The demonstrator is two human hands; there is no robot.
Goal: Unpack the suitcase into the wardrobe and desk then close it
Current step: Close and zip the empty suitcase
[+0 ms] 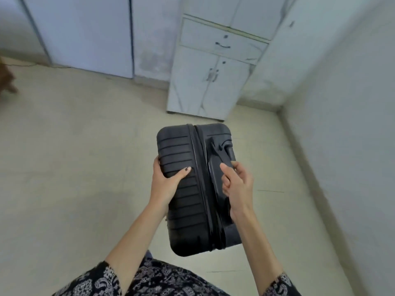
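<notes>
A black ribbed hard-shell suitcase [183,189] stands upright on the floor just in front of me, zipped closed, its top facing the camera. My left hand [168,180] grips its left shell, thumb on the ribs and fingers wrapped over the edge. My right hand [235,180] curls around the carry handle [215,154] on the right half. A white wardrobe unit [211,82] with a drawer and two lower doors, all closed, stands beyond the suitcase.
Pale blue-white closed wardrobe doors [85,35] line the back left wall. A white wall [342,124] runs along the right side. Beige tiled floor [74,167] spreads to the left. A brown object [6,80] shows at the far left edge.
</notes>
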